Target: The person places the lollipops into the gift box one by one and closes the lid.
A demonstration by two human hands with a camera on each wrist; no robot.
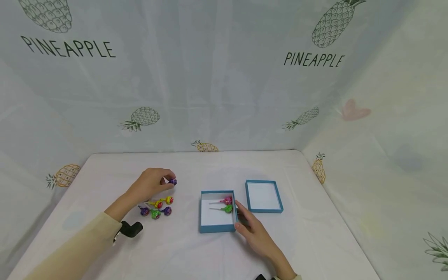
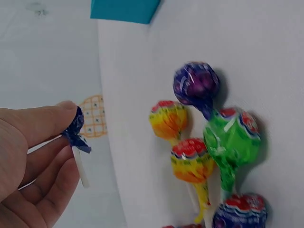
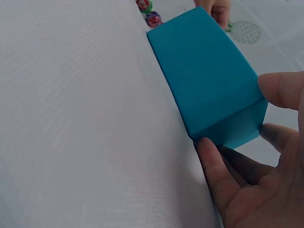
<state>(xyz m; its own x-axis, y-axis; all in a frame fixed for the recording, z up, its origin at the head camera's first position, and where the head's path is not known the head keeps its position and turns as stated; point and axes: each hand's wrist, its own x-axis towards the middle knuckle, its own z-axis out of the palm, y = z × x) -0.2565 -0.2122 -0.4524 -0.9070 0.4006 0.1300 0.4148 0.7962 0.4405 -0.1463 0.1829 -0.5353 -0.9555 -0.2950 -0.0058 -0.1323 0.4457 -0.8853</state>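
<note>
My left hand (image 1: 150,183) pinches a purple-wrapped lollipop (image 1: 173,181) between thumb and fingers, above the far left part of the table; its white stick points down in the left wrist view. Just nearer lies a loose group of lollipops: yellow (image 2: 168,119), green (image 2: 232,137) and purple (image 2: 196,83). At the middle of the table is a square blue box (image 1: 217,228) with a white inside. In it a pink lollipop (image 1: 228,200) and a green lollipop (image 1: 228,209) lie side by side, sticks pointing left. My right hand (image 1: 254,235) grips the box's right wall.
A shallow blue lid (image 1: 265,210), white inside, lies to the right of the box, slightly farther back. White cloth covers the table (image 1: 315,241). A pineapple-printed curtain (image 1: 224,77) hangs behind it and along the sides.
</note>
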